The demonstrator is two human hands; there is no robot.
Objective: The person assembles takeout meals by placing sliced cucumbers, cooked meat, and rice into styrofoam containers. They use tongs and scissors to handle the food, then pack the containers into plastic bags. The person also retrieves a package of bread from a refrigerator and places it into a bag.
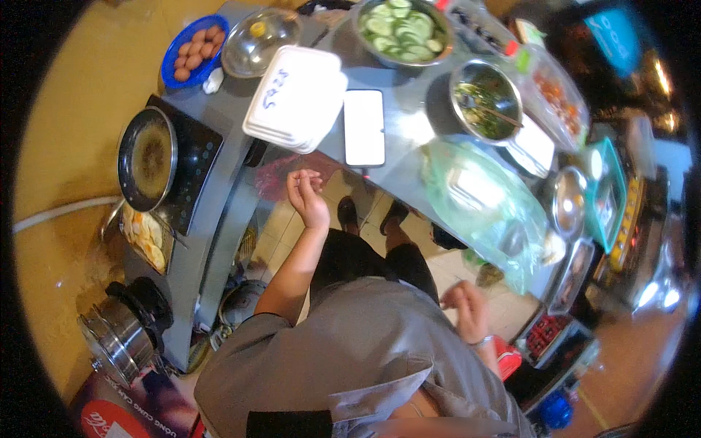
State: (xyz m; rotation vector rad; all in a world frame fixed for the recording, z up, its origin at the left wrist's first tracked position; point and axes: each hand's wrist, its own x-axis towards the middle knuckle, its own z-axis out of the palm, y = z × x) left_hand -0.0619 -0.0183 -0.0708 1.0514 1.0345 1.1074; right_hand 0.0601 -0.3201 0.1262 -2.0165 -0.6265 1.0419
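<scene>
My left hand hangs in the air just short of the counter's near edge. Its fingers are curled in toward the thumb, and nothing shows in them. Lower down at my right side is my right hand, slightly blurred, with its fingers loosely bent and apart and no thing visible in it. Beyond the left hand, a stack of white lidded boxes lies on the counter, beside a phone with a bright white screen. A green plastic bag with white boxes under it spreads along the counter's right part.
At left, a frying pan sits on a black cooktop near fried eggs and a steel pot. Farther back are brown eggs, an empty steel bowl, sliced cucumbers and a bowl of chopped greens.
</scene>
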